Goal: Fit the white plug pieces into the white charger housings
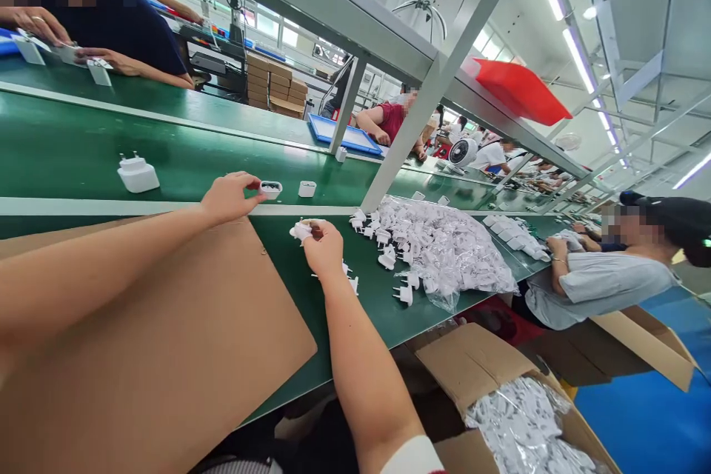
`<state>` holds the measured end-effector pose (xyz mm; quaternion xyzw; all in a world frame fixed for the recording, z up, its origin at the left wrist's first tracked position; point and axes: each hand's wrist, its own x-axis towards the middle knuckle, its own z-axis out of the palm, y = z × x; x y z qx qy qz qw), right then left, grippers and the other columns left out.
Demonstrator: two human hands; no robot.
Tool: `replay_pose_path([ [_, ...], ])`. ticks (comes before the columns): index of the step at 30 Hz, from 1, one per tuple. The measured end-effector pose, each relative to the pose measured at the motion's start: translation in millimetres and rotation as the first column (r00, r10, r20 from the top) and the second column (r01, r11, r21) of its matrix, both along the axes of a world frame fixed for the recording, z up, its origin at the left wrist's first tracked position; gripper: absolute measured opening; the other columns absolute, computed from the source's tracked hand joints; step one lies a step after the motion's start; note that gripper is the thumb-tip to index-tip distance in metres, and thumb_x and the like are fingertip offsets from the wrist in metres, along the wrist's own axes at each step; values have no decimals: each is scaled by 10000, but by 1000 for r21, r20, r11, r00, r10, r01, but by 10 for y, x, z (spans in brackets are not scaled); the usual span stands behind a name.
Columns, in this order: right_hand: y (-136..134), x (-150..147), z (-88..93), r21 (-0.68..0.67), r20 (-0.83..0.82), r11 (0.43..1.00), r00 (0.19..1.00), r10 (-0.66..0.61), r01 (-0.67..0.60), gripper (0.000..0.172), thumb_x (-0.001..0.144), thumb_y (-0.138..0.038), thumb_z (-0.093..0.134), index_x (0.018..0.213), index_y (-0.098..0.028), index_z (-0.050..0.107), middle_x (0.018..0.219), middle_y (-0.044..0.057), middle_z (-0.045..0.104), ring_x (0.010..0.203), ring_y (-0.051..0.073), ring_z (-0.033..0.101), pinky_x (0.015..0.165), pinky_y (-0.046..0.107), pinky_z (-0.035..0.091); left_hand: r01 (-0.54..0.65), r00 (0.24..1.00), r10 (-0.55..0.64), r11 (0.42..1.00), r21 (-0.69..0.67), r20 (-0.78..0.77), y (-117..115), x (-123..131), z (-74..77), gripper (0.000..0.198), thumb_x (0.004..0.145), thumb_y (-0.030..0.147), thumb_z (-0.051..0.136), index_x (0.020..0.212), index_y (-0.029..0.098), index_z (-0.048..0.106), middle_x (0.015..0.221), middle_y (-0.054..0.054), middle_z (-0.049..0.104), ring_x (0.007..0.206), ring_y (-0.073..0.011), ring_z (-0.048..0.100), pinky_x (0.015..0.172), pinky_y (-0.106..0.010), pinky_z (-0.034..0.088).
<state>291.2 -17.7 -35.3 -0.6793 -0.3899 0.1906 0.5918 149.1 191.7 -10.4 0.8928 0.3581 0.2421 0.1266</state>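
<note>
My left hand (230,196) reaches over the green belt, thumb and fingertips pinched at the near end of a white charger housing (271,190), whose open top shows dark parts inside. Closer to me, my right hand (323,246) is closed on a small white plug piece (301,231), partly hidden by the fingers. Another white charger housing (307,189) stands just right of the first. Further left on the belt is a white charger (138,174) with two pins pointing up. Loose white plug pieces (387,258) lie to the right of my right hand.
A brown cardboard sheet (167,333) covers the table before me. A clear bag of white plug pieces (449,244) lies at right, above an open carton (478,363). Metal frame posts (411,133) rise beyond the belt. Co-workers sit opposite and at right.
</note>
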Motion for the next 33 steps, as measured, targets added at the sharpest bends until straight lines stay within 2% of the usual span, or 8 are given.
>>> replay_pose_path([
  [7, -46, -136, 138, 109, -467, 992, 877, 111, -67, 238, 730, -272, 763, 948, -186, 716, 931, 36, 754, 847, 172, 741, 709, 249, 571, 114, 991, -93, 961, -251, 91, -906, -808, -194, 564, 827, 672, 619, 1132, 204, 694, 1123, -66, 718, 983, -259, 633, 844, -328, 482],
  [10, -93, -187, 145, 89, -534, 988, 831, 156, -129, 229, 731, -253, 767, 944, -187, 714, 937, 36, 761, 858, 172, 747, 721, 259, 577, 227, 973, -211, 940, -256, 89, -1161, -846, -255, 527, 839, 667, 616, 1070, 205, 721, 1003, -62, 728, 888, -241, 630, 791, -321, 478],
  [14, -146, -270, 120, 61, -504, 978, 839, 204, -201, 257, 711, -282, 783, 940, -180, 727, 932, 38, 765, 883, 179, 731, 753, 275, 567, 340, 938, -318, 921, -192, 135, -1267, -790, -249, 479, 855, 618, 651, 1098, 210, 715, 1025, -60, 720, 951, -237, 627, 858, -313, 460],
  [18, -187, -379, 86, 71, -347, 964, 900, 265, -257, 311, 719, -367, 795, 963, -185, 734, 969, 44, 771, 928, 200, 715, 842, 319, 564, 392, 916, -360, 897, -204, 176, -1234, -789, -271, 470, 876, 630, 647, 1092, 222, 737, 983, -58, 713, 917, -229, 610, 825, -317, 447],
  [21, -221, -434, 55, 29, -29, 954, 954, 300, -299, 234, 805, -332, 722, 1005, -213, 736, 1029, 35, 756, 979, 201, 691, 887, 332, 545, 425, 901, -393, 885, -193, 182, -1197, -792, -315, 439, 899, 622, 630, 1004, 216, 764, 922, -58, 705, 878, -223, 595, 796, -329, 433],
  [24, -260, -452, 45, -36, 339, 955, 896, 288, -293, 229, 852, -203, 614, 1045, -237, 733, 1062, 27, 724, 1013, 196, 642, 906, 332, 514, 442, 891, -407, 878, -185, 200, -1176, -785, -351, 407, 907, 600, 636, 1032, 237, 771, 963, -53, 716, 907, -224, 603, 827, -339, 435],
  [26, -285, -457, 58, -76, 472, 959, 837, 277, -274, 270, 845, -142, 578, 1051, -230, 728, 1039, 34, 710, 1016, 211, 612, 912, 344, 501, 446, 889, -409, 876, -184, 208, -1171, -783, -366, 396, 905, 595, 642, 1037, 245, 773, 1009, -52, 726, 943, -230, 609, 857, -344, 439],
  [33, -320, -467, 101, -73, 620, 977, 758, 203, -202, 313, 831, -58, 547, 1053, -216, 700, 1031, 42, 698, 1034, 235, 557, 937, 359, 479, 429, 896, -394, 886, -176, 205, -1177, -773, -385, 404, 897, 598, 649, 1044, 244, 776, 1047, -60, 734, 977, -241, 619, 893, -350, 451],
])
